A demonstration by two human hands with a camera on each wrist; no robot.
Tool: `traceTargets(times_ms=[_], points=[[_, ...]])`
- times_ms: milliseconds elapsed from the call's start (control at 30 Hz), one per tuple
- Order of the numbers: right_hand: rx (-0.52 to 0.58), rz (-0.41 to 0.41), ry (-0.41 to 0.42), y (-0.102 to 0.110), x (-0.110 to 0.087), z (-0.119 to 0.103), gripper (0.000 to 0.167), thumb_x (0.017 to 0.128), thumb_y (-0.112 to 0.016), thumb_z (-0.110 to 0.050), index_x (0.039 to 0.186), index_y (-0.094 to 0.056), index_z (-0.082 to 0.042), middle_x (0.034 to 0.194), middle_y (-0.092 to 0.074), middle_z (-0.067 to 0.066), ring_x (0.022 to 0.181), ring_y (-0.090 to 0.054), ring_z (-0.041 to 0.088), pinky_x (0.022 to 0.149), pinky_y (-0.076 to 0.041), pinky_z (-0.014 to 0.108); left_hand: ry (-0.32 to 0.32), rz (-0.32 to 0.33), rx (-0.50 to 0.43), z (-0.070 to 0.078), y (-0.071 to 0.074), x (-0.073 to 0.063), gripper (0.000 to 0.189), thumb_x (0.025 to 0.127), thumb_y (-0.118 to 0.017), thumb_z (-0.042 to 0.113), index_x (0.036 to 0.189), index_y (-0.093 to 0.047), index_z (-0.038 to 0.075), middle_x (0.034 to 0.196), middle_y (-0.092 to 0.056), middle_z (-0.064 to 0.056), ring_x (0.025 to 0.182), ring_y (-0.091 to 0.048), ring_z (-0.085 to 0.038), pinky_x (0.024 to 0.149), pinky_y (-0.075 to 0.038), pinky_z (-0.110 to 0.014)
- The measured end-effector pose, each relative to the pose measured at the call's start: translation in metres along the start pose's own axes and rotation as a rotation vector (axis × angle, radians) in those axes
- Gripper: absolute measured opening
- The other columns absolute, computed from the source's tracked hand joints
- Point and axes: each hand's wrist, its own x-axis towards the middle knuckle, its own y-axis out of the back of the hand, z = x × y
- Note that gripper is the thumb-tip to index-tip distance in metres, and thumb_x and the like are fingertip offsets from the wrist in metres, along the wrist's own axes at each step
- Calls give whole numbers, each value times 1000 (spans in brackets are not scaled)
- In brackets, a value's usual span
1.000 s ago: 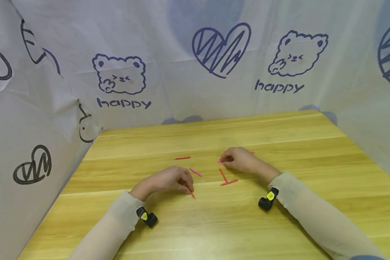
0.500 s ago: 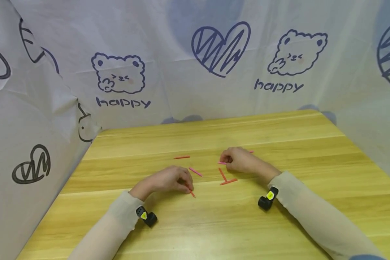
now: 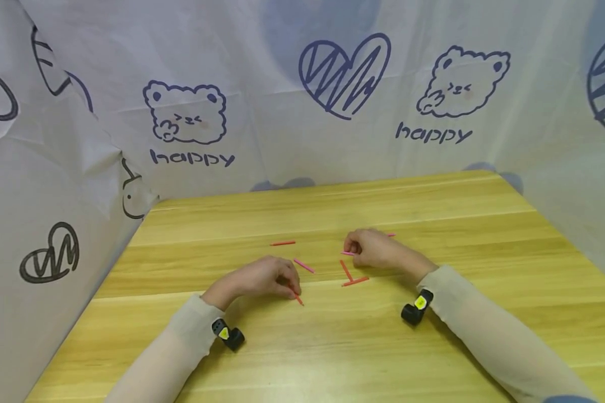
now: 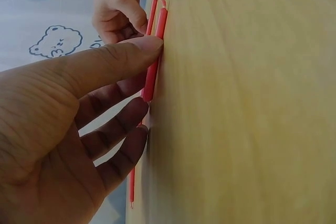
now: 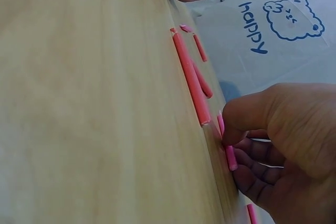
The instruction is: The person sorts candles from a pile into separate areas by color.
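My left hand (image 3: 264,277) is low over the table, thumb and fingertips pinching a thin red candle (image 4: 160,24) whose near end (image 3: 299,300) sticks out below them. Farther back, my right hand (image 3: 373,248) pinches a pink candle (image 5: 231,158) between thumb and fingers, close over the wood. Just in front of that hand, one red candle (image 3: 345,270) meets another red candle (image 3: 355,281) in a T shape. Between the hands lies a slanted pink candle (image 3: 303,265). Part of a further pink candle (image 3: 391,234) shows behind my right wrist; the rest is hidden.
Another red candle (image 3: 282,243) lies alone beyond my left hand. The wooden table (image 3: 333,347) runs back to a white cloth (image 3: 272,129) printed with bears and hearts, which also hangs along both sides.
The pink candle in my right hand has turned slightly to lie more level and shifted a little to the right with the fingers. My left hand stays in place.
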Motion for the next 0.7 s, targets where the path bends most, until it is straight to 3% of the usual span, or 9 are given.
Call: traceTargets(times_ms=[300, 700], points=[[-31, -30, -12, 2, -1, 2, 23, 78, -66, 0, 98, -62, -9, 84, -57, -2, 77, -52, 13, 70, -46, 30, -11, -6, 7, 0, 0, 1, 5, 88, -74, 12, 92, -76, 14, 96, -65, 7, 88, -59, -5, 77, -51, -22], [-92, -50, -2, 4, -4, -1, 21, 77, -65, 2, 95, -61, -9, 81, -55, -2, 74, -50, 14, 67, -43, 31, 22, -21, -15, -1, -2, 0, 6, 88, -74, 13, 93, -76, 15, 96, -64, 8, 87, -58, -4, 76, -51, -21]])
